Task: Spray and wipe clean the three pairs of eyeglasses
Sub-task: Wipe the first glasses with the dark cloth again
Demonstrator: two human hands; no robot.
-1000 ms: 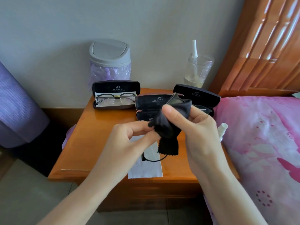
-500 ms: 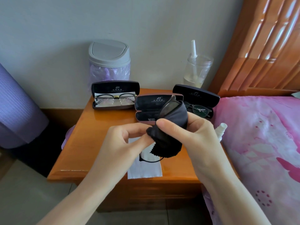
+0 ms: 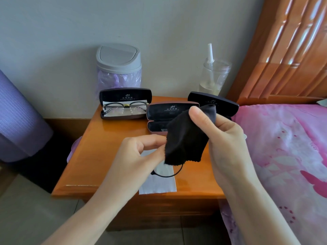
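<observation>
The held eyeglasses (image 3: 166,176) hang in the air over the front half of the nightstand (image 3: 99,149). They are almost wholly wrapped in a black cloth (image 3: 184,138), and only a thin dark arc of rim shows below its hem at 6 o'clock. The right hand (image 3: 226,138) grips the cloth from 3 o'clock, thumb pressed on its upper fold and fingers curled behind it, out of sight. The left hand (image 3: 136,156) has thumb and forefinger pinched at the cloth's 9 o'clock edge and the other fingers curled. It seems to hold the frame, though the contact itself is covered.

A pale cloth (image 3: 157,184) lies flat on the nightstand under the hands, partly hidden. At 12 o'clock an open brown case (image 3: 168,114) has its lower half partly masked by the black cloth. At 1 o'clock an open black case (image 3: 212,101) shows only its lid, so what it holds cannot be seen. At 10 o'clock a third open case (image 3: 123,94) holds a second pair (image 3: 125,106) in full view. A lidded bin (image 3: 118,66) and a plastic cup (image 3: 215,76) with a straw stand by the wall. A pink bed (image 3: 283,147) runs off the frame at 3 o'clock.
</observation>
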